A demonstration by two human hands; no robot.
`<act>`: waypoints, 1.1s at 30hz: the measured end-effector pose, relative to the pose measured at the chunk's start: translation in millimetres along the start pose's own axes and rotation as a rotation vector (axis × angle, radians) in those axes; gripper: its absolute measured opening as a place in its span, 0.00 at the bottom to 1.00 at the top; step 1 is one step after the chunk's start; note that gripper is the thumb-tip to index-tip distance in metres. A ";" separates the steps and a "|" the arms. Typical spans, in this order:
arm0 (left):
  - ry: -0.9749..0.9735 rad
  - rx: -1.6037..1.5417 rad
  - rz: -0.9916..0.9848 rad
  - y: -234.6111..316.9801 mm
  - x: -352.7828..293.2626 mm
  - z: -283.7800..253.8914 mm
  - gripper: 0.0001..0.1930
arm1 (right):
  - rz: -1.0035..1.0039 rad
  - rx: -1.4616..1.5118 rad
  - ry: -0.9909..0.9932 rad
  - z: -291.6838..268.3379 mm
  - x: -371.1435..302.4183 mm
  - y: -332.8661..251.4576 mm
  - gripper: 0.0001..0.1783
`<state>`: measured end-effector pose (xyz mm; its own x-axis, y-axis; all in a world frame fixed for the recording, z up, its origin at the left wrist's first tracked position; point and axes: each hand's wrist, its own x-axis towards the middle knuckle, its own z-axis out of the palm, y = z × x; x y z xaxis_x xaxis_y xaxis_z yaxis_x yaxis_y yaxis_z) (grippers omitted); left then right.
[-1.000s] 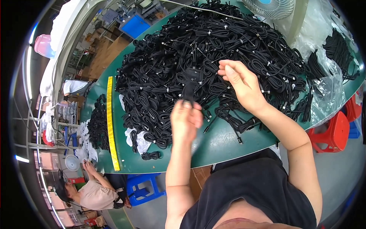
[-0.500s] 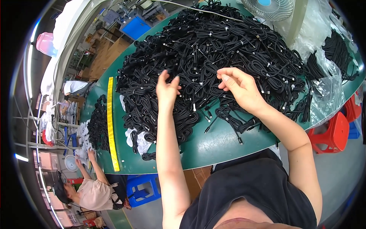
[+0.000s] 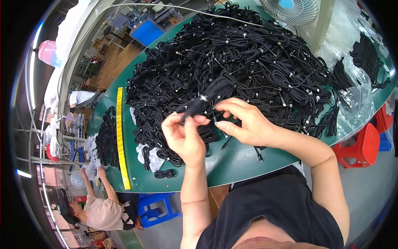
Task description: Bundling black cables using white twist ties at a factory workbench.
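Note:
A coiled black cable, cinched near its middle by a light-coloured tie, is held up by my left hand. Its lower end sits between my thumb and fingers, and motion smears its outline. Close on its right is my right hand, thumb and forefinger apart, with a thin dark strand or cable end by the fingertips; I see no firm grip on it. Behind both hands spreads a large heap of coiled black cables with metal plugs. A small cable coil lies by the table's near edge.
The green table bears a yellow strip at left, with more cables beyond it. A fan and clear plastic bags are at right. A red stool stands below. Another person works at left.
Both hands have come back from the heap toward me and closer together. My left hand, formerly without a visible object, now holds up a coiled cable.

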<state>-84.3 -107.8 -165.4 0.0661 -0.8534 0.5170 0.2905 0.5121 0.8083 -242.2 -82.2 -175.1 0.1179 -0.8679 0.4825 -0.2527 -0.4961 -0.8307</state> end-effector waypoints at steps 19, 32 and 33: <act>-0.421 -0.475 -0.704 -23.1 5.6 20.8 0.15 | -0.171 -0.403 0.160 -32.6 13.7 -29.9 0.13; -0.394 -0.321 -0.427 -15.9 6.8 21.2 0.15 | -0.352 -0.632 0.148 -29.2 13.8 -51.8 0.10; -0.345 -0.356 -0.417 -13.8 9.1 19.8 0.15 | -0.290 -0.699 0.143 -28.7 13.3 -59.5 0.11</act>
<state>-106.6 -120.7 -166.2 -0.4145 -0.8631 0.2886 0.5281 0.0302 0.8486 -253.2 -63.6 -111.3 0.1585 -0.6706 0.7247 -0.7845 -0.5312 -0.3200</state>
